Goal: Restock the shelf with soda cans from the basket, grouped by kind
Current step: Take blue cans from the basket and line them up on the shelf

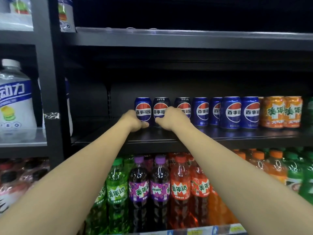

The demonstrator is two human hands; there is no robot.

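Observation:
Both my arms reach onto the dark middle shelf (169,138). My left hand (133,120) wraps the base of a blue cola can (143,107) at the left end of the row. My right hand (171,118) grips the black cola can (160,107) beside it. Another black cola can (183,106) stands partly behind my right hand. Several blue cola cans (231,111) continue to the right, followed by two orange soda cans (274,111). The basket is out of view.
Bare shelf lies left of the cans, up to a black upright post (50,99). White drink bottles (16,99) fill the left bay. Green, purple and orange soda bottles (159,184) stand on the shelf below. The shelf above (186,37) overhangs closely.

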